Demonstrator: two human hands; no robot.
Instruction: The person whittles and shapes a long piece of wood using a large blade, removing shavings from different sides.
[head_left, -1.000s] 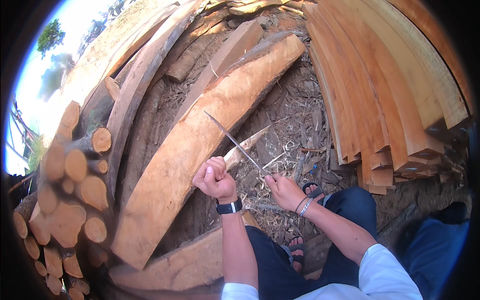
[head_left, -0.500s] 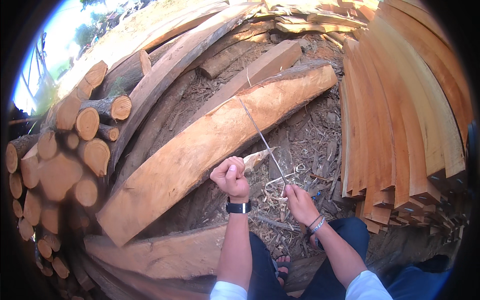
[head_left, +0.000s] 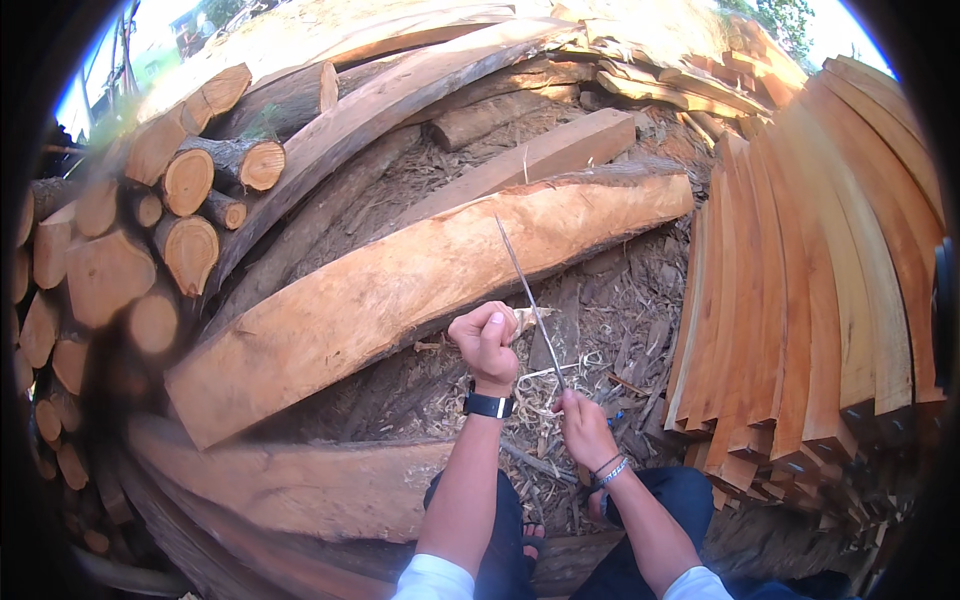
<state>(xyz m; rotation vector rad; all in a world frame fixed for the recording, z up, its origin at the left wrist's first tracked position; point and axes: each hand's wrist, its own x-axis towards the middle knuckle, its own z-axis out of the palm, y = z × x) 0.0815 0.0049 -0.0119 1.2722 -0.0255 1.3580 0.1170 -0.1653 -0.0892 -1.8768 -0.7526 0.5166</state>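
Observation:
My left hand [head_left: 484, 345] is a closed fist with the thumb on top, and a pale whittled stick [head_left: 526, 318] pokes out beside its fingers. Most of that stick is hidden by the fist. My right hand [head_left: 587, 430] grips the handle of a machete [head_left: 530, 300], whose long thin blade shows nearly edge-on and points up and away to the left. The blade passes just right of the pale stick; whether they touch I cannot tell. Curled wood shavings [head_left: 545, 385] lie on the ground below my hands. Beyond them rests a large slab of wood [head_left: 400, 275].
Stacked round logs [head_left: 188, 250] rise at the left. A tall pile of sawn planks [head_left: 810, 270] stands on the right. Another slab [head_left: 300, 490] lies near, left of my legs. A squared beam [head_left: 540, 150] lies behind the large slab, with bark chips over the ground.
The view has shifted a little. My right hand and the machete have come slightly closer to my left fist, and less of the pale stick shows.

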